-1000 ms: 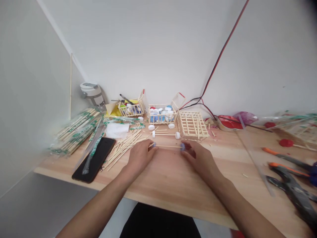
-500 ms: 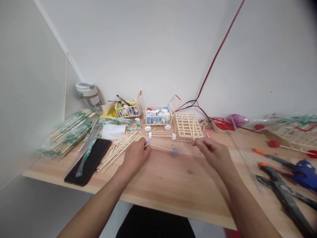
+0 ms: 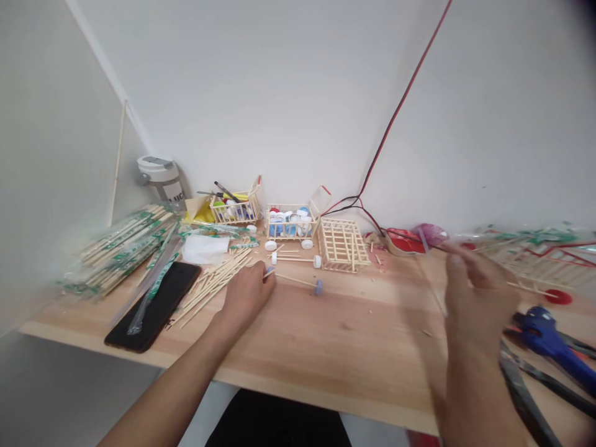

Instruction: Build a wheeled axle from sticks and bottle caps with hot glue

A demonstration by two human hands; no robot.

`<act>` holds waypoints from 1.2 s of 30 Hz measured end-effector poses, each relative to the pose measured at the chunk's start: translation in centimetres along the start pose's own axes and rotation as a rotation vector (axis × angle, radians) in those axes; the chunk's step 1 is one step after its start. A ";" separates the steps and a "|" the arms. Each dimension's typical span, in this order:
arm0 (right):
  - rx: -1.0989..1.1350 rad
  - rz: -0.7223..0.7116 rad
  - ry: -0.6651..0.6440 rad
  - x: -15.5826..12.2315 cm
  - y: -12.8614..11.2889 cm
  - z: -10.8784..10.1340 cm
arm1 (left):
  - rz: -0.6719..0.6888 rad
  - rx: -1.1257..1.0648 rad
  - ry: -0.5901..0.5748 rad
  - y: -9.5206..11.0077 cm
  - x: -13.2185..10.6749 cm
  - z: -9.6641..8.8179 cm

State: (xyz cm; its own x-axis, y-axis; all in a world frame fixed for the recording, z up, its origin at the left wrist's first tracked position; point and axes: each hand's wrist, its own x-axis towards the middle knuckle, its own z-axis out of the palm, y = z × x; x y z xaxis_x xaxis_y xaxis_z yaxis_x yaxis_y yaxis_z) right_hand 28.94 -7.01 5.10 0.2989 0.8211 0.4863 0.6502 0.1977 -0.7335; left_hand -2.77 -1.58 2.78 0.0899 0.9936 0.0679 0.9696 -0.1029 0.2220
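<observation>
1 blue-wheeled stick point(image 3: 297, 280) at mid-frame is pinched by the left hand point(image 3: 249, 288); at right, the blurred right hand point(image 3: 482, 304) has fingers spread. Apparent step: axle handling, calling next for a steady left grip.

In front of you rises a plain, pale grey back wall point(image 3: 279, 93), smooth apart from a small dark speck point(image 3: 484, 187) toward the right. On your left, a slightly darker side wall point(image 3: 46, 136) meets it along a whitish strip point(image 3: 97, 49) (quite steeply slanted from where you look). A red-and-black cable point(image 3: 401, 105) climbs diagonally across the back wall. Your table point(image 3: 326, 347) has a light wooden top with faintly reddish, streaky grain. Below its front edge you see a pale surface point(image 3: 214, 397), perhaps floor; you cannot tell. The light falls soft and even.
</observation>
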 end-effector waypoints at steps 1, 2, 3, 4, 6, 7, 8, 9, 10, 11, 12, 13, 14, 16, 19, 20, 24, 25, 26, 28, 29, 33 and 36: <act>-0.008 0.014 -0.018 -0.1 -0.1 0.5 | -0.003 -0.002 0.002 0.0 0.0 0.0; -0.007 0.032 -0.033 -0.2 -0.3 1.1 | -0.001 -0.006 0.002 0.0 -0.1 -0.1; -0.005 0.050 -0.049 -0.3 -0.4 1.7 | 0.002 -0.014 0.001 -0.1 -0.2 -0.1; -0.006 0.068 -0.068 -0.3 -0.5 2.3 | 0.002 -0.024 -0.001 -0.1 -0.2 -0.2; -0.012 0.109 -0.112 -0.4 -0.5 3.6 | -0.007 -0.050 -0.002 -0.3 -0.3 -0.3; -0.015 0.135 -0.136 -0.4 -0.5 4.3 | -0.014 -0.060 -0.001 -0.4 -0.4 -0.3; -0.016 0.165 -0.163 -0.5 -0.5 4.9 | -0.020 -0.066 0.001 -0.5 -0.5 -0.4; -0.007 0.203 -0.192 -0.6 -0.4 5.4 | -0.025 -0.068 0.006 -0.5 -0.6 -0.4; 0.024 0.248 -0.217 -0.6 -0.3 6.0 | -0.026 -0.067 0.011 -0.5 -0.7 -0.4; 0.073 0.294 -0.244 -0.7 -0.2 6.4 | -0.026 -0.069 0.018 -0.5 -0.8 -0.5; 0.137 0.337 -0.265 -0.7 -0.1 6.8 | -0.024 -0.080 0.033 -0.4 -0.9 -0.6; 0.204 0.369 -0.282 -0.7 0.0 7.1 | -0.017 -0.104 0.058 -0.3 -1.1 -0.7; 0.263 0.386 -0.294 -0.6 0.1 7.3 | -0.001 -0.151 0.088 -0.2 -1.2 -0.8; 0.335 0.390 -0.316 -0.6 0.1 7.3 | 0.057 -0.317 0.146 0.1 -1.5 -1.0; 0.355 0.363 -0.345 -0.9 -0.6 6.8 | 0.125 -0.739 0.104 0.7 -1.7 -1.0; 0.355 0.344 -0.362 -1.2 -1.0 6.7 | 0.120 -0.927 0.035 1.0 -1.7 -0.9; 0.355 0.212 -0.598 -2.6 -3.0 7.0 | -0.050 -1.700 -0.367 2.5 -1.5 -0.1; 0.338 0.177 -0.671 -3.0 -3.4 7.3 | -0.077 -1.832 -0.438 2.9 -1.4 0.0; 0.308 0.140 -0.731 -3.3 -3.7 7.6 | -0.084 -1.935 -0.486 3.4 -1.3 0.1; 0.222 0.069 -0.788 -3.9 -4.0 8.2 | -0.093 -2.061 -0.566 4.1 -1.1 0.2; 0.180 0.037 -0.797 -4.1 -4.1 8.5 | -0.094 -2.099 -0.608 4.4 -1.1 0.3; 0.086 -0.011 -0.822 -4.5 -4.1 8.8 | -0.040 -2.166 -0.681 5.2 -1.2 0.6; 0.101 0.039 -0.832 -4.6 -4.0 8.9 | -0.018 -2.161 -0.682 5.6 -1.4 0.8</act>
State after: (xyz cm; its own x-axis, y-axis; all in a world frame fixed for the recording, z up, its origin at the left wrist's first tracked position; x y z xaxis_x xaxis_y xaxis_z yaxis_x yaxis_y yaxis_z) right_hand 18.81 -6.82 1.56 -0.3184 0.9478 -0.0199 0.5729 0.1757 -0.8006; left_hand 2.72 -3.50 3.15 0.5826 0.8092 -0.0761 -0.6000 0.4914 0.6313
